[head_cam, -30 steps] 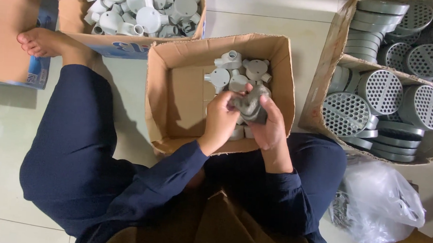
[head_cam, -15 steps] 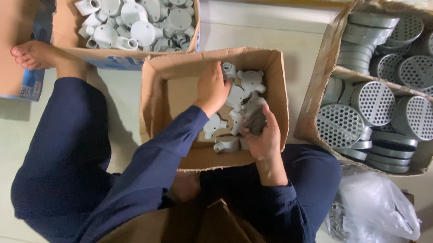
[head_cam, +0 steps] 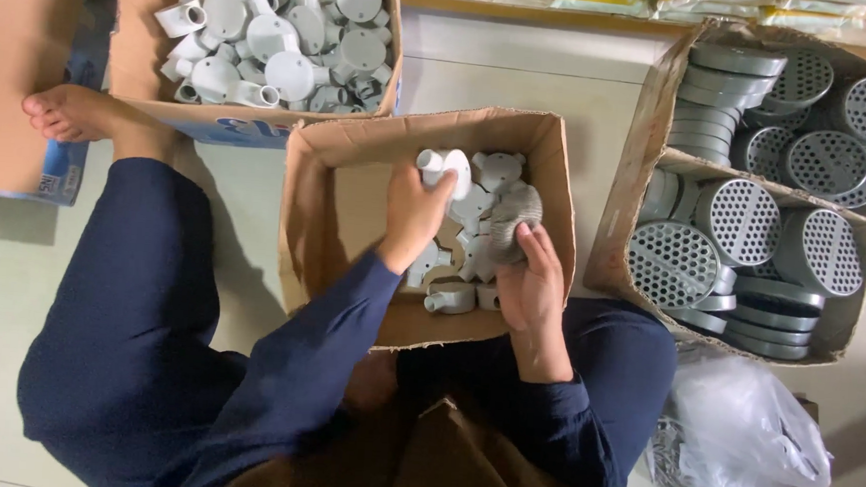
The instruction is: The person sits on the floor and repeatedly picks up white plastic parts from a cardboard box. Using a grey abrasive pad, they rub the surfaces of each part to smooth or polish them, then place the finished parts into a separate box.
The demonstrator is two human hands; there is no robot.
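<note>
Two hands work inside the middle cardboard box [head_cam: 324, 217], which lies on the floor between the person's knees. From the head camera, the left hand [head_cam: 413, 215] has its fingers [head_cam: 437, 179] closed around a white plastic fitting [head_cam: 445, 166], round with a short spout, held just above the heap of white fittings [head_cam: 479, 231] in the box. The right hand [head_cam: 531, 285] grips a grey ribbed cap [head_cam: 513, 216], with its fingers wrapped around the cap's lower side. Beyond the left knee, a second box [head_cam: 143, 75] holds more white fittings, next to a bare foot [head_cam: 75, 113]. At the right, a divided box [head_cam: 650, 136] is stacked with grey perforated discs [head_cam: 745, 223]. A clear plastic bag [head_cam: 751, 444] lies below it.
</note>
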